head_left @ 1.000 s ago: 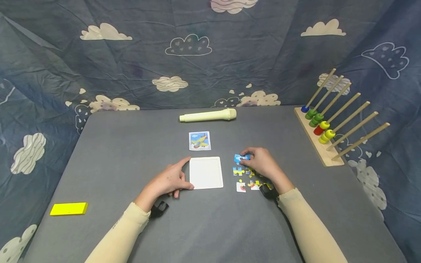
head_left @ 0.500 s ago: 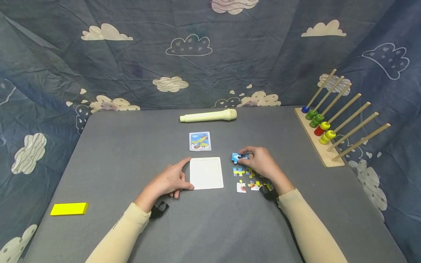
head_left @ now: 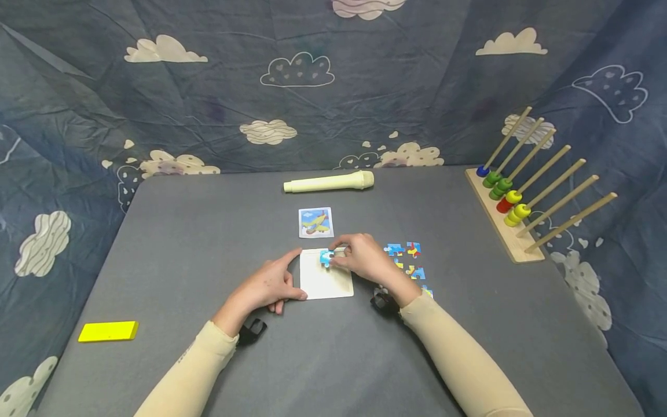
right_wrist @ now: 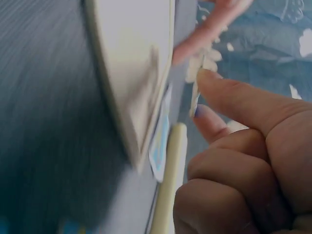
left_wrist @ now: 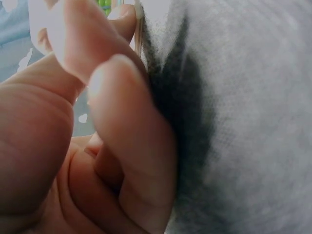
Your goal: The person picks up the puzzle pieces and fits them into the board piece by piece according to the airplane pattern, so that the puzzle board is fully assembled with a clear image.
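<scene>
A blue jigsaw puzzle piece is pinched between the thumb and index finger of my right hand, over the upper part of the white puzzle tray. The right wrist view shows the puzzle piece edge-on and raised clear of the tray, other fingers curled. My left hand holds the tray at its left side, index finger at the far corner and thumb at the near one. In the left wrist view, curled fingers fill much of the picture. Several loose puzzle pieces lie right of the tray, partly hidden by my right wrist.
Behind the tray lies an airplane picture card, with a pale yellow toy microphone farther back. A wooden peg stand with coloured beads stands at the right. A yellow block lies near the left edge.
My right hand has carried the blue puzzle piece leftward from the loose pieces to over the tray, uncovering several of them. My left hand stays at the tray's left side.
</scene>
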`<action>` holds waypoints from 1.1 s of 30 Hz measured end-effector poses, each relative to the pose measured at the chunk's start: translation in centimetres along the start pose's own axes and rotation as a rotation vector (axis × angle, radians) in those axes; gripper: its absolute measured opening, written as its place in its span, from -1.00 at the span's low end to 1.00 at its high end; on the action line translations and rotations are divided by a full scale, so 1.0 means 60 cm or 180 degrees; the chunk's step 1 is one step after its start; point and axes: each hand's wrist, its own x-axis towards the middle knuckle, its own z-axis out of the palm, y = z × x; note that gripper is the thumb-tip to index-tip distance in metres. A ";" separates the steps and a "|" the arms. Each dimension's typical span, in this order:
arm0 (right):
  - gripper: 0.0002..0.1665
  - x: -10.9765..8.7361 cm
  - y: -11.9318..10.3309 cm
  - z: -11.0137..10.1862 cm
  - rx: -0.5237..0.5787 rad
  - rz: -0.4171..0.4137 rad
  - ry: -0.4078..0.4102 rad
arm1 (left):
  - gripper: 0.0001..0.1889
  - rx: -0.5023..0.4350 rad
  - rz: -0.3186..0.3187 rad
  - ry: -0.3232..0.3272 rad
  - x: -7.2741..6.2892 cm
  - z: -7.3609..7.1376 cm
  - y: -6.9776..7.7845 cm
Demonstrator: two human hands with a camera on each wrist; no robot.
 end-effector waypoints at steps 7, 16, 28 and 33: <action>-0.73 0.024 -0.020 0.036 -0.0238 -0.0047 -0.0053 | 0.15 -0.0024 0.0016 0.0011 0.000 0.003 -0.001; -0.73 0.032 -0.025 0.053 -0.0389 -0.0059 -0.0051 | 0.14 0.0066 -0.0003 0.0030 0.001 0.006 0.002; -0.77 0.028 -0.035 0.060 -0.0661 -0.0159 0.0062 | 0.15 0.0029 0.0016 0.0022 0.000 0.005 0.002; -0.75 0.030 -0.033 0.058 -0.0536 -0.0217 0.0035 | 0.15 -0.0039 0.0023 0.0018 -0.002 0.002 0.001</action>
